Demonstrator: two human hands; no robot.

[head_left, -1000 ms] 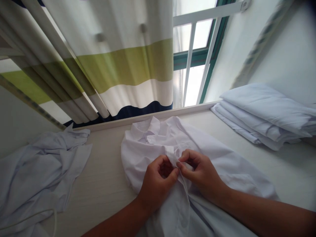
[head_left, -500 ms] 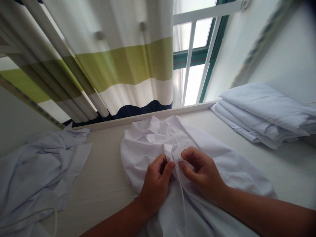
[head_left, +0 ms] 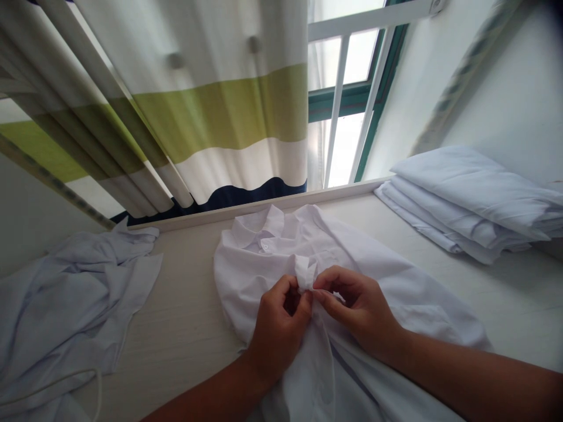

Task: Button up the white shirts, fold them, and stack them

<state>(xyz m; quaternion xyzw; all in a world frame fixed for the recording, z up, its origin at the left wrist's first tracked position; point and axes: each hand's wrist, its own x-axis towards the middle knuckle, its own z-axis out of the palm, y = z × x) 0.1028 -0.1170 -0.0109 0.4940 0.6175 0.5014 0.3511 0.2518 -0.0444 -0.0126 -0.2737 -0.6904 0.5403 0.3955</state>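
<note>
A white shirt lies front up on the pale wooden surface, its collar pointing to the far side. My left hand pinches one front edge of the shirt between thumb and fingers. Meeting it from the other side, my right hand has its thumb and fingertips closed on the opposite edge. A small fold of the fabric stands up between the two hands. A button shows just below the collar. Whether a button lies between my fingertips is hidden.
A crumpled white garment lies at the left, with a pale cord across it. At the right rests a stack of folded white clothes. Behind the surface hang a striped curtain and white window bars.
My right hand has moved slightly left, so its fingertips now meet those of my left hand. The two front edges of the shirt have come together and bunched up.
</note>
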